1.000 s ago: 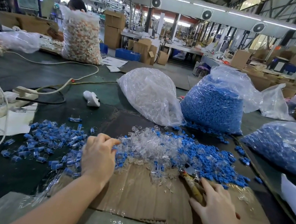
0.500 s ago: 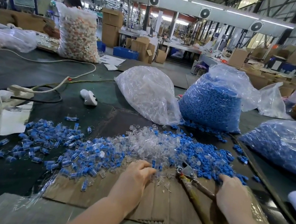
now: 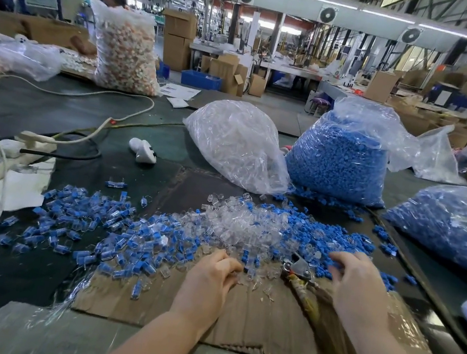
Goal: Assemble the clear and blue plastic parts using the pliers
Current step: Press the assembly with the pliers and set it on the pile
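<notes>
Left of our left hand, we saw a spread of joined clear-and-blue plastic pieces lying on the dark green table mat and lapping onto the brown corrugated cardboard sheet. Our left hand rested knuckles-up at the near edge of the heap of loose clear plastic parts, its fingers curled down among them; whether they pinched a piece we could not tell. Just right of that hand, between our two hands, lay the pliers with steel jaws and taped yellowish handles, flat on the cardboard, jaws pointing away from us, held by neither hand. Our right hand lay over the nearer handle end, fingers spread and reaching into the scatter of loose blue plastic parts; we could not tell if it held one. Beyond both hands stood a clear bag of transparent parts and, right of it, a clear bag of blue parts.
</notes>
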Action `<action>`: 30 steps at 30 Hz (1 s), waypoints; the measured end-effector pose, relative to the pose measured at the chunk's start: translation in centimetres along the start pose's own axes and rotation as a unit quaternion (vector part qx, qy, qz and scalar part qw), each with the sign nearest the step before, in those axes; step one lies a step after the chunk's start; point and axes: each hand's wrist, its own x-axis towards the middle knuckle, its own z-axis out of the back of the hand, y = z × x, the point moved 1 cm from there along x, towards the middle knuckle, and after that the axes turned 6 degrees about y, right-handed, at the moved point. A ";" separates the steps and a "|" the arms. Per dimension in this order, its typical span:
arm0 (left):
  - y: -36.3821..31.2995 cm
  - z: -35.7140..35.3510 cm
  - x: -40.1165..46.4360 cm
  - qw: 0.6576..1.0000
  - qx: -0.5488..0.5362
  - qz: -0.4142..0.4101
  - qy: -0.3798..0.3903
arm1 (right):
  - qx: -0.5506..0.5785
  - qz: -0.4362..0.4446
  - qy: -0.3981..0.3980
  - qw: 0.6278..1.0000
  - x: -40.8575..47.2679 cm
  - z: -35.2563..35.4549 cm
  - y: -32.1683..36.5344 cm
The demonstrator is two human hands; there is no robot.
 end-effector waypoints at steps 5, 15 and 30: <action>0.1 0.1 -0.1 1.000 0.003 0.003 -0.009 | 0.123 0.076 0.034 0.989 -1.7 -1.6 5.1; -0.1 0.2 -0.2 0.999 -0.009 -0.032 0.023 | 0.185 0.079 0.000 0.979 -4.0 -5.1 6.6; -0.7 0.7 -0.5 0.998 -0.066 0.010 -0.012 | 0.191 0.103 -0.041 0.975 -5.1 -5.3 6.5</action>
